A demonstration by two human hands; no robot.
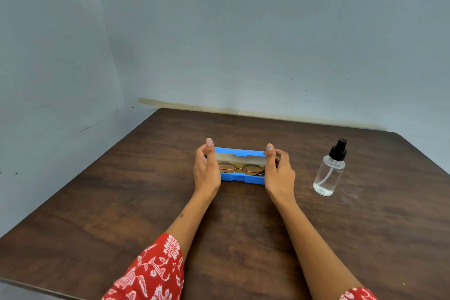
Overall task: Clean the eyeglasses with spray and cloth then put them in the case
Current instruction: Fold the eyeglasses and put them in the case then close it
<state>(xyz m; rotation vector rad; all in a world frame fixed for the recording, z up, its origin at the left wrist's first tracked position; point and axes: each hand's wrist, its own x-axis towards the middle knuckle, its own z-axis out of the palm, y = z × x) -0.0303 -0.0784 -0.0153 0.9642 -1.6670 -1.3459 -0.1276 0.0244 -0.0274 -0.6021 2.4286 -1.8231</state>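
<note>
Dark wood table [121,202], grey wall behind. Blue glasses case [239,179] mid-table, lid half up, gold wire-rim eyeglasses [239,167] inside. Left hand [206,168] and right hand [278,170] grip case ends, thumbs on lid. Spray bottle [329,170] right of case. Frames look thin, fragile; handle rigid case by ends.

The hands [207,165] cover both ends of the blue case [243,178], so the outer rims of the eyeglasses [239,167] are hidden. The table [97,214] runs off the frame's bottom and sides. Whether a cloth lies under the glasses cannot be told.
</note>
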